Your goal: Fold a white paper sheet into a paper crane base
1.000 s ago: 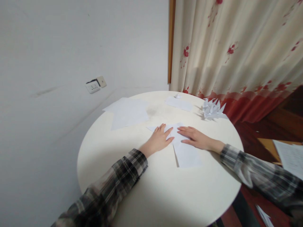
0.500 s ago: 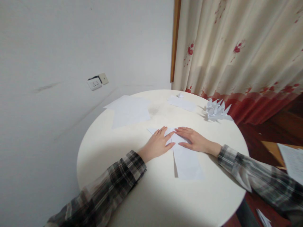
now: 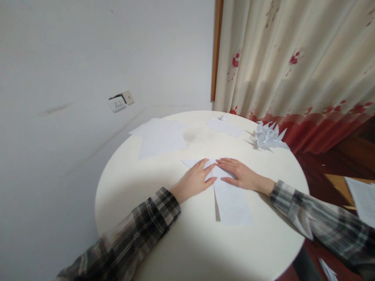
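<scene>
A person's left hand [image 3: 191,182] and right hand [image 3: 241,175] lie flat, fingers loosely spread and pinching nothing, on a folded paper sheet [image 3: 233,207] beneath them. Even fingertip pressure, with the edges held aligned, would likely give the cleanest crease. Beyond the right hand stand folded paper cranes [image 3: 266,137]; writing on a page [image 3: 361,197] past the right sleeve is illegible.
</scene>
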Available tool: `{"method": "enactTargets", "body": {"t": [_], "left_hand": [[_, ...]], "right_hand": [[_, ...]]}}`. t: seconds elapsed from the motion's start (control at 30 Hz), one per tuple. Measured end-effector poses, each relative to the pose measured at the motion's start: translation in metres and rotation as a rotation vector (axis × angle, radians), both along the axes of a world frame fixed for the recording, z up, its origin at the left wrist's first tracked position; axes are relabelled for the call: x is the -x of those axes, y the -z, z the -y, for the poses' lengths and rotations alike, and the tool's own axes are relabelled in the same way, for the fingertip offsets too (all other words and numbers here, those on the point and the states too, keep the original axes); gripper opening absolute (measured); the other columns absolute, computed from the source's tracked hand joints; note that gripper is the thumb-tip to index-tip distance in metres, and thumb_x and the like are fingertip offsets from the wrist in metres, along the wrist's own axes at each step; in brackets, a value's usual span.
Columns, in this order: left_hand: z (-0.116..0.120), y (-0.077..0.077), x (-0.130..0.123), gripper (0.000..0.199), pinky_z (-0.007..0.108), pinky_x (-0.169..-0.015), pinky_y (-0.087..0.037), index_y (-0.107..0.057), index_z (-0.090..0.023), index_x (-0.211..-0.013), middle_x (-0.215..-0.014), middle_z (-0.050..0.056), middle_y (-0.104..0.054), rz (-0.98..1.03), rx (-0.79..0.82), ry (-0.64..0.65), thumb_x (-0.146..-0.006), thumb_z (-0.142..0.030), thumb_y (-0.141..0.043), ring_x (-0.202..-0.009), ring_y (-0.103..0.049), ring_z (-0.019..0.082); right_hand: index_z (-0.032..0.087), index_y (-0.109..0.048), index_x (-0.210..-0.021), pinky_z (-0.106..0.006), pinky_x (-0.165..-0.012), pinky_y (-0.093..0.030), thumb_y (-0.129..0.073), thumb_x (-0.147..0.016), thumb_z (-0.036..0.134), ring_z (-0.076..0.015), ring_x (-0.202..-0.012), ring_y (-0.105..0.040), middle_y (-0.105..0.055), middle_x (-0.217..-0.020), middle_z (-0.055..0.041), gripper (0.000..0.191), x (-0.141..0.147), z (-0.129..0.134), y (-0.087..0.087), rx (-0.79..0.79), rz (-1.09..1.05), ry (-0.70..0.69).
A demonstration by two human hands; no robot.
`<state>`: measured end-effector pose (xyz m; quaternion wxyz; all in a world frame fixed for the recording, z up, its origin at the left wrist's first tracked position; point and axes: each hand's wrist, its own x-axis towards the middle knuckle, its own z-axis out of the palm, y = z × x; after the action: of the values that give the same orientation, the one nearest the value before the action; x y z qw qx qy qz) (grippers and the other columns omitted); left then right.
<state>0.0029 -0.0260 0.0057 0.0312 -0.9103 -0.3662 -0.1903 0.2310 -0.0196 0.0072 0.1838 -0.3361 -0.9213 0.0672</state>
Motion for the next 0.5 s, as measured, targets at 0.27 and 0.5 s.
{"method": "enactTargets", "body": {"t": [0.27, 0.5], "left_hand": [[-0.0016, 0.0003, -0.0010, 0.047, 0.037, -0.102, -0.034, -0.042, -0.015, -0.127, -0.129, 0.016, -0.042, -0.006, 0.003, 0.004, -0.089, -0.042, -0.042, -0.123, -0.039, 0.025], [-0.0012, -0.0015, -0.0013, 0.047, 0.038, -0.102, -0.034, -0.042, -0.016, -0.127, -0.130, 0.015, -0.043, -0.012, 0.028, -0.001, -0.089, -0.042, -0.041, -0.123, -0.039, 0.024]], "right_hand": [[0.018, -0.040, -0.133, -0.048, -0.104, -0.030, -0.046, -0.085, 0.047, -0.0259, -0.127, -0.036, -0.044, -0.136, -0.0115, 0.057, 0.0002, 0.0015, -0.0018, 0.009, -0.034, 0.001], [0.020, -0.039, -0.134, -0.049, -0.104, -0.030, -0.046, -0.085, 0.048, -0.0266, -0.128, -0.036, -0.043, -0.137, -0.0114, 0.057, -0.0002, 0.0013, -0.0016, 0.029, -0.040, 0.001]]}}
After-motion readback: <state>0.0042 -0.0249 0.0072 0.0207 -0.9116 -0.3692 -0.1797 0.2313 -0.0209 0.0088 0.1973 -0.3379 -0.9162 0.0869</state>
